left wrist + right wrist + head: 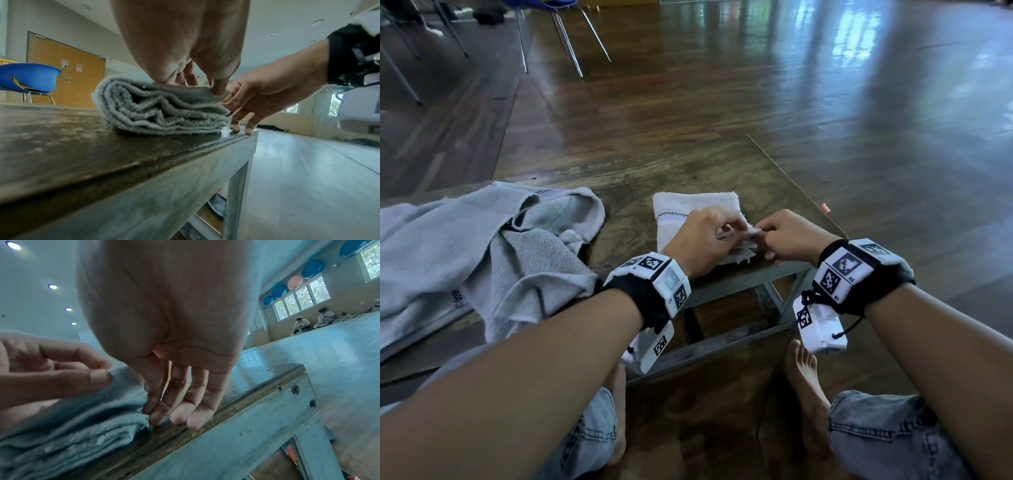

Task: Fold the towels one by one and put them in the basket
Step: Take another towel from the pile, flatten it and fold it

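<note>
Low wooden table (640, 171) in a big hall, centre of the head view. My left hand (702, 236) pinches the top layer of the folded towel (688, 205), thumb and forefinger at its near corner. My right hand (787, 236) pinches the same edge, lower fingers loose and spread on the table lip. Unfolded towels (482, 253) lie heaped at left. No basket in sight. Risk: the stack sits near the edge; an uneven lift could let layers slip open.
</note>
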Demonstrator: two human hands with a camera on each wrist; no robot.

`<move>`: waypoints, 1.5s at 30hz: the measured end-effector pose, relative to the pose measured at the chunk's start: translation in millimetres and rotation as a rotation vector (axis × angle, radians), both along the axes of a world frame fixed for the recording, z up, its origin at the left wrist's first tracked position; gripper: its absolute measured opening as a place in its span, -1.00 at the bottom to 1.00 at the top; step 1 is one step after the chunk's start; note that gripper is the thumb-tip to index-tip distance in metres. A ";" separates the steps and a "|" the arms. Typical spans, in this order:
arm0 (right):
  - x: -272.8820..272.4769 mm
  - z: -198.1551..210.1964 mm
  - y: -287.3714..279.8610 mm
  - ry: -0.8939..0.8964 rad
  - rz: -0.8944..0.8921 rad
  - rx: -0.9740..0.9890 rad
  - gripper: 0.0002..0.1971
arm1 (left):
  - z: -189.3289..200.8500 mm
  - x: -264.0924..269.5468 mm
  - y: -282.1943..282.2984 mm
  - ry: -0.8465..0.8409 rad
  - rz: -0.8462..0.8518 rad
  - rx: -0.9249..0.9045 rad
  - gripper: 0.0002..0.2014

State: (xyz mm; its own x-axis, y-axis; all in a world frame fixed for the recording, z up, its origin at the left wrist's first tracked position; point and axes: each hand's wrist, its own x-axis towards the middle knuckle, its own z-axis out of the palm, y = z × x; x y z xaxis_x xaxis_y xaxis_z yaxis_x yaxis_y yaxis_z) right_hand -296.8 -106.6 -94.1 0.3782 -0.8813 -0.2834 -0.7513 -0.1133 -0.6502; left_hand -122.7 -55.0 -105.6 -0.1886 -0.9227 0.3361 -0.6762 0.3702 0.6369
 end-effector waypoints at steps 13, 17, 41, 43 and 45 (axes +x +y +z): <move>19.3 4.4 6.9 0.290 -0.079 -0.120 -0.86 | -3.8 30.5 -17.8 -0.281 0.248 0.146 -0.66; 34.1 2.3 16.1 0.291 -0.050 -0.533 -0.53 | -26.0 35.4 -11.1 -0.413 0.281 0.242 -0.52; 49.6 -60.4 24.2 0.231 0.014 -0.425 -0.37 | -29.4 40.4 0.2 -0.480 0.179 0.539 -0.27; 42.9 -62.4 24.7 0.233 -0.018 -0.420 -0.37 | -29.0 42.7 -0.2 -0.486 0.176 0.556 -0.29; 34.0 -63.9 25.4 0.242 -0.042 -0.404 -0.37 | -28.5 45.0 -0.7 -0.484 0.171 0.569 -0.29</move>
